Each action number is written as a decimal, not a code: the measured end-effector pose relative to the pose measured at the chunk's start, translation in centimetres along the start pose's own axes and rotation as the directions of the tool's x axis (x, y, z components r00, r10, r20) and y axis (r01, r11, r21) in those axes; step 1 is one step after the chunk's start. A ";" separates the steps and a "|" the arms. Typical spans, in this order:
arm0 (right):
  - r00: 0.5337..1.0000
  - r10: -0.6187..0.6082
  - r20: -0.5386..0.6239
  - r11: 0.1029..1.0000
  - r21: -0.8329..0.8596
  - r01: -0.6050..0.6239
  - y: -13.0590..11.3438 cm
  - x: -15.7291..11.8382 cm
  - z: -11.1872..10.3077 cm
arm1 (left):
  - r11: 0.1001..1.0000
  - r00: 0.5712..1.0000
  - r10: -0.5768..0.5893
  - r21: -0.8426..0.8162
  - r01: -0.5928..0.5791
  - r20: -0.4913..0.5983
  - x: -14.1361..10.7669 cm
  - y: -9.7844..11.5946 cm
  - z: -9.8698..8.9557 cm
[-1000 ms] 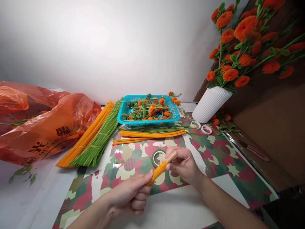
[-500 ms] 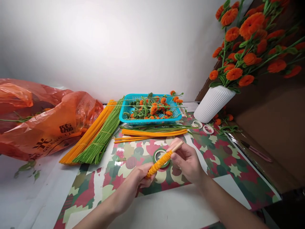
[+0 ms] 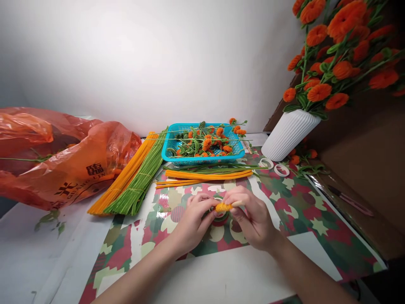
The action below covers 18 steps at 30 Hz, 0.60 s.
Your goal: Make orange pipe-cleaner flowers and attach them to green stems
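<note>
Between my fingers lies a yellow pipe cleaner coil (image 3: 223,207), wound round a pale wooden stick (image 3: 238,203). My left hand (image 3: 193,223) pinches the coil's left end between thumb and fingers. At the other end, my right hand (image 3: 255,219) grips the coil and stick, whose pale tip shows by the fingers. Much of the coil is covered by both hands. Beneath them a roll of green tape (image 3: 225,219) rests on the camouflage-patterned mat (image 3: 202,249), partly hidden.
A blue basket (image 3: 202,161) holds green stems and orange flowers. Loose yellow pipe cleaners (image 3: 209,175) lie before it. To the left are yellow and green bundles (image 3: 136,190) and an orange plastic bag (image 3: 79,169). White tape rings (image 3: 281,170) sit near a flower-filled white vase (image 3: 289,135).
The coil has turned from slanted to nearly level, and less of it shows. My left hand has risen and closed in on my right. The view has shifted slightly left.
</note>
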State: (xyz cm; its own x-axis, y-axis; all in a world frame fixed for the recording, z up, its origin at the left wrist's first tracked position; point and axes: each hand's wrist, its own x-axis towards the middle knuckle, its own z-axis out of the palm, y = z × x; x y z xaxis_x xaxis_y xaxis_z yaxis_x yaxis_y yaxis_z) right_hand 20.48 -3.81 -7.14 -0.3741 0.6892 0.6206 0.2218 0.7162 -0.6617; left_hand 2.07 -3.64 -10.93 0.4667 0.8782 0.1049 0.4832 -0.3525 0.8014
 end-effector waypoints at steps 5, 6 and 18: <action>0.995 0.095 -0.011 0.995 0.032 -0.095 0.5 -0.2 0.8 | 0.998 0.999 0.033 0.056 -0.032 -0.016 -0.2 0.1 0.0; 0.995 0.100 -0.010 0.994 0.043 -0.099 0.6 -0.3 1.0 | 0.998 0.998 0.042 0.056 -0.040 -0.044 -0.2 0.1 0.0; 0.982 0.040 -0.186 0.996 0.088 -0.024 1.1 -0.9 1.9 | 0.994 0.990 0.046 0.104 -0.032 -0.136 -1.2 -0.5 -0.3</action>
State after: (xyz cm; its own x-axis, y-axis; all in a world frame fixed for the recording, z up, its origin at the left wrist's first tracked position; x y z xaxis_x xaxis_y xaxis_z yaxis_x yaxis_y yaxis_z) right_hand 19.37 -3.79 -9.21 -0.1905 0.7260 0.6608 0.1505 0.6868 -0.7111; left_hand 1.01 -4.44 -11.26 0.3831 0.8968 0.2213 0.5422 -0.4123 0.7321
